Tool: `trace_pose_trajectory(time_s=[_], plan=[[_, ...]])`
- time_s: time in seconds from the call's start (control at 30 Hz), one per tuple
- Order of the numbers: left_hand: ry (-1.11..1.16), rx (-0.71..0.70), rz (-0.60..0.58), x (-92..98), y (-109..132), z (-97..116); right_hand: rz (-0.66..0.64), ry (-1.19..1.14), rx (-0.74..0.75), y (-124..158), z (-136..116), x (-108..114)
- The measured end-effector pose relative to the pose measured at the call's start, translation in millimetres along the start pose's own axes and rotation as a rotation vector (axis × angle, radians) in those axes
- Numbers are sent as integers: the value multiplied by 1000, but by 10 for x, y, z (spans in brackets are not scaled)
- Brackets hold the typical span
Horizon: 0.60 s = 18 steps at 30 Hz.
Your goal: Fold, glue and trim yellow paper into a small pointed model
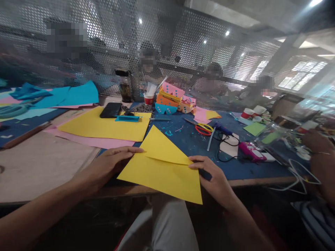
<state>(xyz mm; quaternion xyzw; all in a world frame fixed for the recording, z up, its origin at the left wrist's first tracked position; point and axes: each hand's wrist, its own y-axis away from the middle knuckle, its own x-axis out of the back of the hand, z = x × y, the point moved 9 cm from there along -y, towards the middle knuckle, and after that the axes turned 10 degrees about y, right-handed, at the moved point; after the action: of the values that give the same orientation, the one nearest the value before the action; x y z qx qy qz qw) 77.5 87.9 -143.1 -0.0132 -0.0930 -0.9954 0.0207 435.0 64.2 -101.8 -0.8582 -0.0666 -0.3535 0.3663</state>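
Note:
A sheet of yellow paper [164, 174] lies partly over the front edge of the table, with a pointed flap of it folded at the top. My left hand [113, 162] holds its left edge, fingers lying over the paper and the thumb out of sight below. At the right edge, my right hand [209, 172] pinches the paper near the end of the flap, its thumb underneath. Just beyond my left hand a larger yellow sheet [104, 127] rests on a pink sheet [91, 140].
On the larger sheet lie a black phone [111, 110] and a folded blue strip [127, 119]. Scissors [203, 128], a glue gun [222, 128] and a magenta box [251, 152] sit to the right. Folded paper pieces [167, 101] stand behind. Another person's arm [320, 153] reaches in at far right.

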Motion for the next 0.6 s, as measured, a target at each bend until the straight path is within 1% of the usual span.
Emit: trace_pose_trajectory(time_s=[0.13, 0.2, 0.27, 0.33, 0.4, 0.47, 0.53, 0.6], plan=[[53, 73, -122, -77, -28, -109, 52, 180, 140, 87, -67, -24], [-18, 20, -161, -107, -28, -76, 31, 239, 178, 119, -78, -45], [-136, -94, -160, -99, -25, -9, -17, 263, 203, 146, -88, -68], [-296, -265, -143, -76, -4, 68, -43, 282, 211, 170, -94, -69], [-515, -483, -137, -86, 63, 134, -32, 316, 185, 188, -76, -49], [-656, -632, -130, -94, 142, 136, -10, 341, 163, 203, -59, -35], [-720, -722, -149, -120, 222, 127, -8, 336, 176, 216, -67, -45], [-738, -747, -175, -147, 274, 124, -3, 309, 194, 220, -86, -49]])
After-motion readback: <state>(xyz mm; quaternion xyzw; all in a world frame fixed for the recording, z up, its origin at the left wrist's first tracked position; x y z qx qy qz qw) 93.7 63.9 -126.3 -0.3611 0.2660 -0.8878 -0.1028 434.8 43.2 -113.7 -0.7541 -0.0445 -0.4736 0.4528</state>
